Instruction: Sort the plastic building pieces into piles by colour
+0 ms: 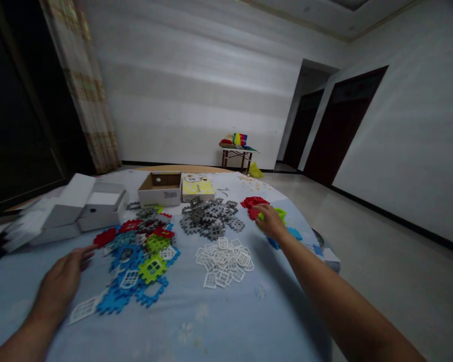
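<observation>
My left hand (62, 281) rests at the left of a mixed heap, fingers stretched out, their tips beside a red toothed building piece (104, 237). In that heap lie blue toothed pieces (126, 256), green toothed pieces (153, 268) and white window-shaped pieces (130, 279). At the right, the bent fingers of my right hand (271, 220) are on a green toothed piece (281, 215); the fingertips are partly hidden. A red pile (254, 201) sits just beyond this hand, and blue pieces (295, 233) lie beneath and beside it.
Grey toothed pieces (211, 216) form a pile mid-table, with white window pieces (224, 261) in front. Behind stand an open cardboard box (160, 196) and a yellow box (198, 188). White boxes (100, 206) are at the left. The rounded table edge (305, 216) runs along the right.
</observation>
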`<state>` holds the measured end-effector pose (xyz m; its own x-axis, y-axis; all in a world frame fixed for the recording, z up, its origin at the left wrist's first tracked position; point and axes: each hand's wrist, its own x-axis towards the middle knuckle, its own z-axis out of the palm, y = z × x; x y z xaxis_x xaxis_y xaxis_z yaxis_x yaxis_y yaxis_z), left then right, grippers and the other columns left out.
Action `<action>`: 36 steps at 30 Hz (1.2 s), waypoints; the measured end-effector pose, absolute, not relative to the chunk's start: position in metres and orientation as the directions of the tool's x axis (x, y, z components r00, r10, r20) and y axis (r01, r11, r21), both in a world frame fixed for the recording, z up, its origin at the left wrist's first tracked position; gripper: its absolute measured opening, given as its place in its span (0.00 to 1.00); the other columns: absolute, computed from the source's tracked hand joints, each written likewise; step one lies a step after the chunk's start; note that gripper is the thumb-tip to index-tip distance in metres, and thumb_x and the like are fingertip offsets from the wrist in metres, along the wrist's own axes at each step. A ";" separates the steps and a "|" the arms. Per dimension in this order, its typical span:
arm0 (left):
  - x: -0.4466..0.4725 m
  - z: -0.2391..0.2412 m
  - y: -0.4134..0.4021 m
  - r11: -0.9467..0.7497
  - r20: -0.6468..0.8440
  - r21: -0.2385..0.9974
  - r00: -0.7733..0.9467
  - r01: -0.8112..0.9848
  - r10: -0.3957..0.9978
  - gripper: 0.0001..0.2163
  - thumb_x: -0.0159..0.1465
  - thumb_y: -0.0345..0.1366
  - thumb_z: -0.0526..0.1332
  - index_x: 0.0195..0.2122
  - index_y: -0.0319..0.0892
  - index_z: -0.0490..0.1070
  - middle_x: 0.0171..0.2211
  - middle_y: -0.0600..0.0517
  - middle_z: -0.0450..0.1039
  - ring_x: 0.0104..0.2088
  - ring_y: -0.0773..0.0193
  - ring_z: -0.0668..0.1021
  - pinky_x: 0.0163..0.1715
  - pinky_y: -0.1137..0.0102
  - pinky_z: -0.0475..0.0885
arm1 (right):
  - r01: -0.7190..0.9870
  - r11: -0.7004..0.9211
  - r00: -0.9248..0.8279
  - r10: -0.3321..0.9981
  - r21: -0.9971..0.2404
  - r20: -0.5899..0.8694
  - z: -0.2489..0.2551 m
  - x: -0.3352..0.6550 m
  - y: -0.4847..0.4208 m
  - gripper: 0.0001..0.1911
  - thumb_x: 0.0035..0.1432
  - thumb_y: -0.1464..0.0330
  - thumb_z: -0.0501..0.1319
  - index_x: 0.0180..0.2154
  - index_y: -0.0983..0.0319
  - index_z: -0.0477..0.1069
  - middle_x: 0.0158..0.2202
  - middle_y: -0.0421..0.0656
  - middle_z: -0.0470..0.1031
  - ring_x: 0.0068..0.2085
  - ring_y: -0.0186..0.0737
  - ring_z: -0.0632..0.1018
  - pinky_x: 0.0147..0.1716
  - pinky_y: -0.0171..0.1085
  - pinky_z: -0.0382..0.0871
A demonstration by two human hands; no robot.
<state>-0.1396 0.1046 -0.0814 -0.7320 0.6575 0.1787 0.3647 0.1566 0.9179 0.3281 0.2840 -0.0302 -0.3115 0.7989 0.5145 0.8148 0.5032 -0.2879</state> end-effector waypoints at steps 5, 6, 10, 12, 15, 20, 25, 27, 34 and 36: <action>-0.127 -0.071 0.101 0.119 0.152 0.946 -0.737 0.301 0.659 0.25 0.57 0.49 0.44 0.44 0.37 0.68 0.46 0.42 0.68 0.47 0.56 0.71 0.51 0.61 0.64 | 0.610 0.726 -0.564 0.679 -0.317 0.470 -0.038 0.251 0.242 0.17 0.51 0.74 0.57 0.44 0.59 0.69 0.45 0.46 0.70 0.48 0.42 0.67 0.47 0.43 0.59; -0.127 -0.072 0.100 0.115 0.155 0.946 -0.736 0.302 0.659 0.25 0.57 0.49 0.45 0.43 0.37 0.68 0.46 0.42 0.68 0.47 0.56 0.71 0.51 0.60 0.64 | 0.560 0.763 -0.621 0.644 -0.322 0.446 -0.039 0.236 0.231 0.17 0.51 0.73 0.57 0.44 0.58 0.70 0.45 0.45 0.70 0.48 0.42 0.68 0.47 0.43 0.58; -0.130 -0.074 0.100 0.093 0.166 0.948 -0.725 0.303 0.669 0.24 0.57 0.48 0.45 0.43 0.37 0.69 0.46 0.42 0.69 0.46 0.57 0.71 0.50 0.62 0.64 | 0.431 0.844 -0.768 0.529 -0.320 0.360 -0.041 0.181 0.194 0.16 0.51 0.71 0.59 0.44 0.58 0.69 0.45 0.44 0.71 0.47 0.42 0.68 0.45 0.42 0.58; -0.129 -0.075 0.100 0.088 0.170 0.948 -0.723 0.305 0.670 0.24 0.57 0.48 0.45 0.43 0.37 0.69 0.46 0.42 0.69 0.46 0.57 0.72 0.50 0.62 0.64 | 0.411 0.862 -0.810 0.494 -0.296 0.315 -0.040 0.160 0.180 0.17 0.50 0.70 0.60 0.45 0.57 0.68 0.45 0.44 0.71 0.47 0.43 0.68 0.45 0.42 0.58; -0.128 -0.075 0.099 0.084 0.178 0.946 -0.721 0.312 0.670 0.24 0.57 0.49 0.45 0.42 0.36 0.69 0.45 0.42 0.69 0.45 0.57 0.72 0.50 0.61 0.64 | 0.373 0.900 -0.864 0.425 -0.224 0.271 -0.040 0.136 0.167 0.19 0.50 0.69 0.61 0.46 0.55 0.67 0.47 0.43 0.70 0.48 0.43 0.66 0.43 0.41 0.57; -0.128 -0.075 0.098 0.069 0.193 0.945 -0.717 0.319 0.670 0.24 0.57 0.48 0.45 0.42 0.36 0.69 0.45 0.41 0.69 0.46 0.56 0.71 0.49 0.61 0.64 | 0.379 0.919 -0.882 0.393 -0.105 0.261 -0.044 0.115 0.163 0.13 0.55 0.69 0.56 0.44 0.55 0.68 0.47 0.41 0.69 0.47 0.41 0.65 0.42 0.40 0.55; -0.133 -0.078 0.101 0.054 0.193 0.949 -0.711 0.310 0.676 0.24 0.57 0.49 0.45 0.42 0.36 0.69 0.45 0.41 0.69 0.46 0.56 0.72 0.49 0.61 0.65 | 0.398 0.912 -0.855 0.407 -0.097 0.321 -0.047 0.114 0.165 0.09 0.59 0.67 0.53 0.39 0.57 0.70 0.41 0.41 0.72 0.43 0.40 0.67 0.40 0.39 0.55; -0.135 -0.080 0.103 0.054 0.192 0.949 -0.709 0.309 0.679 0.23 0.57 0.49 0.45 0.41 0.37 0.69 0.45 0.42 0.70 0.46 0.56 0.72 0.50 0.61 0.65 | 0.431 0.889 -0.814 0.456 -0.153 0.359 -0.047 0.119 0.165 0.09 0.59 0.68 0.52 0.39 0.58 0.70 0.39 0.42 0.73 0.42 0.40 0.68 0.40 0.39 0.56; -0.138 -0.080 0.104 0.063 0.183 0.950 -0.705 0.307 0.685 0.22 0.57 0.47 0.44 0.40 0.39 0.70 0.44 0.44 0.70 0.46 0.55 0.72 0.51 0.59 0.64 | 0.391 0.638 -0.526 0.746 -0.663 0.408 -0.044 0.151 0.176 0.10 0.58 0.70 0.50 0.40 0.62 0.68 0.36 0.43 0.73 0.37 0.36 0.72 0.37 0.34 0.64; -0.138 -0.080 0.104 0.064 0.176 0.952 -0.710 0.298 0.682 0.22 0.57 0.48 0.44 0.39 0.39 0.70 0.44 0.44 0.70 0.46 0.54 0.72 0.51 0.58 0.64 | 0.355 0.538 -0.438 0.818 -0.765 0.372 -0.046 0.162 0.181 0.11 0.58 0.69 0.50 0.39 0.62 0.68 0.32 0.41 0.72 0.33 0.34 0.72 0.33 0.33 0.65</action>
